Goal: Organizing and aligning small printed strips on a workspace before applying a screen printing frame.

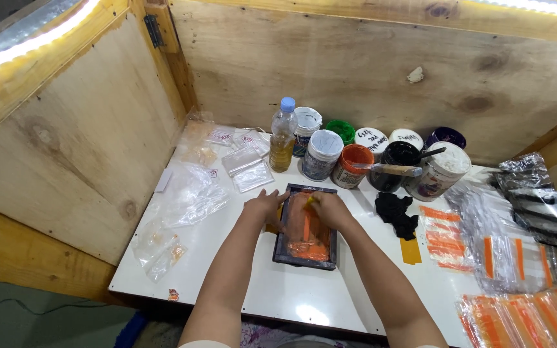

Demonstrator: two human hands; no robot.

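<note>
Pressing our right hand [331, 209] down into the small dark frame [306, 227], fingers curled around a yellow squeegee [311, 202] on the orange ink. Our left hand [264, 205] lies flat, steadying the frame's left edge, mid-table. Paint jars [354, 165] sit just beyond, a black rag [397, 214] to the right, clear bags [191, 193] left.

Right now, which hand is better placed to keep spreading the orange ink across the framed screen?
Probably the right hand: it lies over the orange ink inside the dark frame, apparently holding something yellow. The left hand rests at the frame's left edge.
</note>
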